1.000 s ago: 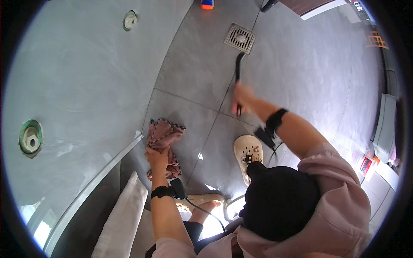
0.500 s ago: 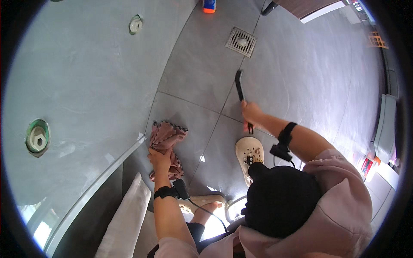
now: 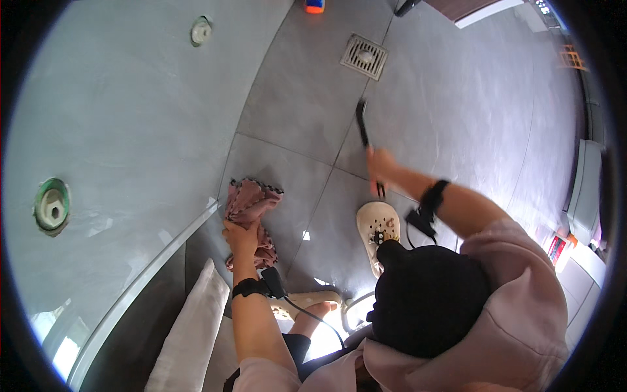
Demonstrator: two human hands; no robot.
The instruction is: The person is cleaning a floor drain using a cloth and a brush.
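My right hand [image 3: 383, 168] is closed round the handle of a slim black brush [image 3: 363, 123]. The brush's bent head points away from me over the grey floor tiles, short of the square floor drain [image 3: 364, 57]. Motion blurs both the hand and the brush, and whether the bristles touch the floor is hard to see. On the left, my left hand [image 3: 242, 239] grips a crumpled brownish-pink cloth [image 3: 251, 200] with a dark scalloped edge. This cloth lies at the foot of the grey wall.
A beige clog [image 3: 377, 225] is on the floor just nearer than my right hand. At the far end stands a bottle with an orange end [image 3: 314, 6]. Two pipe fittings [image 3: 53, 207] sit in the left wall. A white rolled cloth-like bundle [image 3: 189, 326] leans at lower left.
The whole view has shifted slightly, with the drain and wall fittings a little higher. The right hand and brush have blurred with small movement; the left hand keeps its hold on the cloth.
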